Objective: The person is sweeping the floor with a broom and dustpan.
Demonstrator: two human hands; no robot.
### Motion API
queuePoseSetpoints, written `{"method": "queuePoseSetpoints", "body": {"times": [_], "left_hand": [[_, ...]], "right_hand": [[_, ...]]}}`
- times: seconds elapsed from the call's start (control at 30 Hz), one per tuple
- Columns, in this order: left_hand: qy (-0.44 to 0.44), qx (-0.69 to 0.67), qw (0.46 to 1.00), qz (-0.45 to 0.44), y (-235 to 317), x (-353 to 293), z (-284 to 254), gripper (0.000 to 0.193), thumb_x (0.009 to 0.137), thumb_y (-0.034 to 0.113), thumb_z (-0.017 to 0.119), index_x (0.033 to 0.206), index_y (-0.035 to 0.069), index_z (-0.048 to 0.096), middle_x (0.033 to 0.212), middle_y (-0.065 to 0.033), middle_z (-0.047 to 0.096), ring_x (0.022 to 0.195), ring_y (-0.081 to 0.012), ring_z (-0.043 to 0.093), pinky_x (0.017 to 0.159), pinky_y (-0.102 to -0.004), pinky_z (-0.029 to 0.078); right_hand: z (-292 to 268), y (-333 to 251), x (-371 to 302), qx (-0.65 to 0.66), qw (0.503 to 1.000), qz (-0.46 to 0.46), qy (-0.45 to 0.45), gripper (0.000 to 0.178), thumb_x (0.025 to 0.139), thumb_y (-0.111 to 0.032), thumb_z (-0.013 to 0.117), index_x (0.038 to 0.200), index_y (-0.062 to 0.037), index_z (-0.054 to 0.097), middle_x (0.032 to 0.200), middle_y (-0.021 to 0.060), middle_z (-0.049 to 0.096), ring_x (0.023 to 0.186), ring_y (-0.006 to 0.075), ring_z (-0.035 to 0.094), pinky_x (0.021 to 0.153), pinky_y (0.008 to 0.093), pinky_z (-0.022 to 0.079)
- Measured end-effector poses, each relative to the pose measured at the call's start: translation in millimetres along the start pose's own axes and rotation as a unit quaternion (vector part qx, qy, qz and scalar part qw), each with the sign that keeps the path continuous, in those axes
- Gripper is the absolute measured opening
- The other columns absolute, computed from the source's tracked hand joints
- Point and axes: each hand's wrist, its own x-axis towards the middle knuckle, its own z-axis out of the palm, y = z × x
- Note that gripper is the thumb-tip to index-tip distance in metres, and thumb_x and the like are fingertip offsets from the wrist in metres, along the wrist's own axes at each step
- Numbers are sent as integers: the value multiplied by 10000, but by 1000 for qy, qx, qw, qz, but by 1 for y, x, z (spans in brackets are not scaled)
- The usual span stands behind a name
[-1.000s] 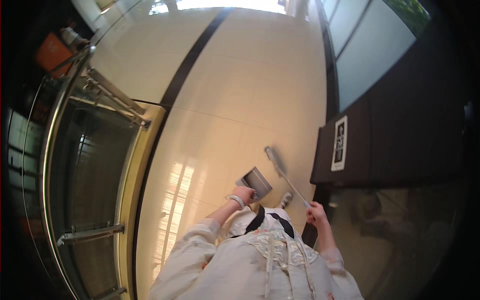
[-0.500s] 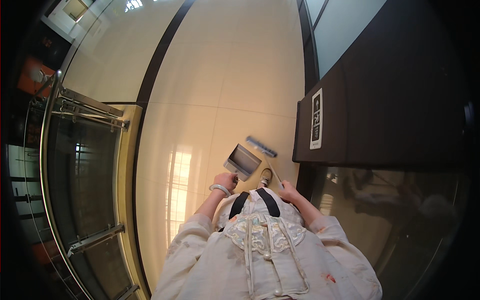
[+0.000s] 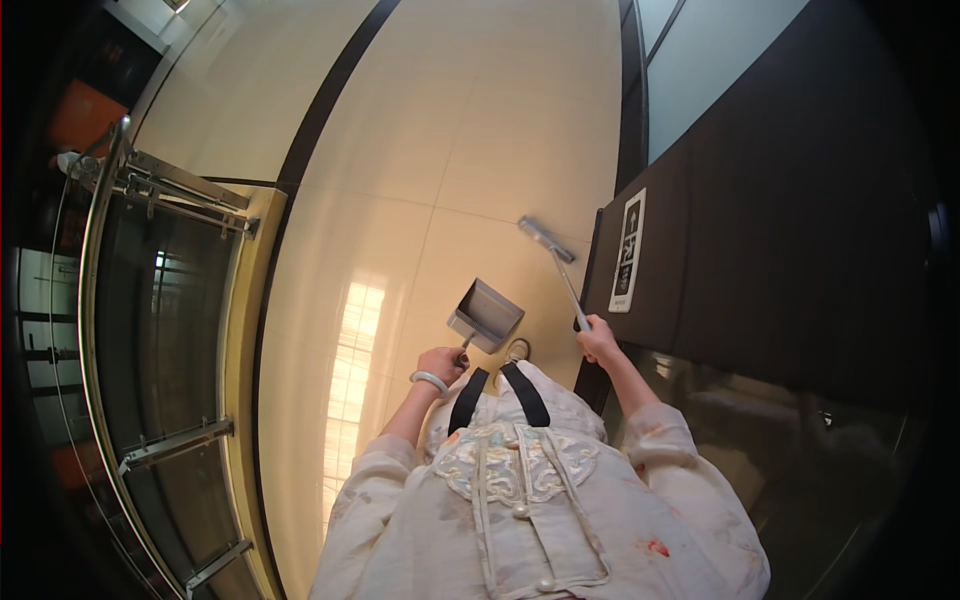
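My left hand (image 3: 441,362), with a pale bangle at the wrist, is closed round the handle of a grey dustpan (image 3: 486,316). The pan hangs in front of me, its open side facing up and away, and I can see no litter in it. In my right hand (image 3: 599,340) is the handle of a broom (image 3: 546,240) with a narrow grey head. The broom reaches forward and left, its head beyond the dustpan and apart from it, at the tiled floor near the dark wall.
Glossy cream floor tiles (image 3: 400,150) stretch ahead, crossed by a dark border strip. At left runs a glass railing with a metal handrail (image 3: 88,290). A dark panel (image 3: 760,230) bearing a white-edged sign (image 3: 627,250) stands close on my right. My shoe (image 3: 518,350) shows below the dustpan.
My right hand has moved forward and right, carrying the broom head farther from the dustpan. The dustpan stays near the same place in my left hand. The view has shifted slightly.
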Motion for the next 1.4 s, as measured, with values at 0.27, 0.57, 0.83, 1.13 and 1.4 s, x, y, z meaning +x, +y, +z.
{"method": "queuePoseSetpoints", "body": {"times": [0.27,0.57,0.83,1.13,1.4], "left_hand": [[-5,59,997,-43,12,12,-2,122,721,206,601,833,210,650,819,-34,659,778,-222,627,666,-361,493],[15,43,999,-17,20,25,-22,143,707,194,598,837,195,657,805,-39,661,770,-225,628,673,-353,496],[59,3,998,2,38,52,-33,177,697,193,608,873,178,626,819,-50,663,778,-242,634,664,-383,500],[70,15,997,23,47,129,-83,153,674,190,612,826,195,635,790,-45,657,754,-242,631,647,-375,493],[10,41,997,72,36,197,-119,148,669,182,621,816,183,637,823,-41,651,794,-239,620,681,-366,488]], "right_hand": [[29,8,-21,-217,971,-4,-102,393,682,-53,559,1064,-15,473,768,168,614,646,267,634,520,364,489],[-30,16,-44,-152,975,65,-149,442,683,-30,548,1123,-44,504,634,70,555,460,133,514,380,277,385],[-47,21,-41,-33,996,73,-44,319,680,4,520,995,-45,526,557,61,505,376,136,450,321,288,325],[-25,-35,-17,138,987,79,24,263,763,-9,517,1006,-69,438,555,32,421,364,95,357,303,255,262],[-34,-84,19,205,968,95,112,260,753,-2,509,997,-75,457,543,26,436,350,104,371,297,258,254]]}}
